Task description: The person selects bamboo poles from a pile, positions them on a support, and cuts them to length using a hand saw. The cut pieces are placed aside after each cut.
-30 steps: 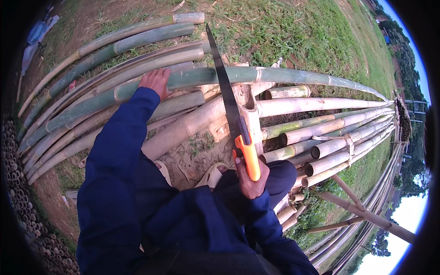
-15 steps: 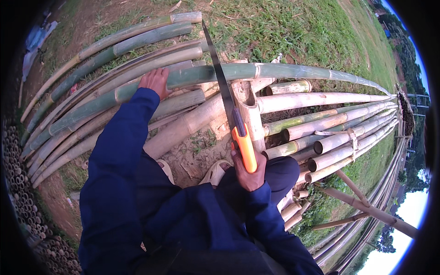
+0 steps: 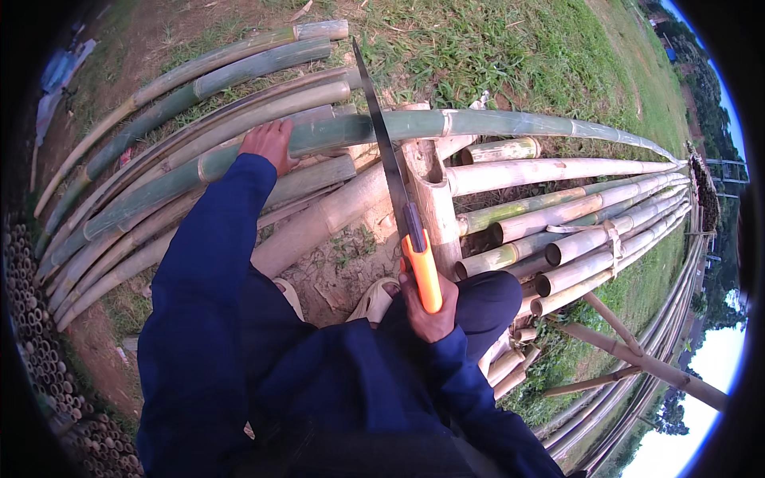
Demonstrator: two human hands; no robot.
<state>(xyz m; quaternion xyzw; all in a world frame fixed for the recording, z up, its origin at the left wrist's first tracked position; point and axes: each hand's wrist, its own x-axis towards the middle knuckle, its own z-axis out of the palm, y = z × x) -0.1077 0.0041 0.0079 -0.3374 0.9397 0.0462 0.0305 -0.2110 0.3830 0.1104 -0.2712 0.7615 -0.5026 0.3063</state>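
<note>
A long green bamboo pole (image 3: 494, 123) lies crosswise in front of me, resting on a thick upright bamboo post (image 3: 431, 203) with a hollow top. My left hand (image 3: 269, 146) is closed over the pole, left of the post. My right hand (image 3: 434, 317) is wrapped around the orange handle of a hand saw (image 3: 424, 275). The saw's dark blade crosses the pole just left of the post, its tip pointing away from me beyond the pole. Whether the teeth have cut into the pole cannot be made out.
Several cut bamboo poles (image 3: 263, 60) lie at the left. More bamboo poles (image 3: 574, 247) are stacked at the right, some tied with a strip. A slanting bamboo support (image 3: 637, 362) stands lower right. Many short bamboo pieces (image 3: 48, 374) are piled at the far left.
My right hand and the saw have shifted slightly toward me, the handle moving a little left. My left hand stays on the pole in nearly the same spot.
</note>
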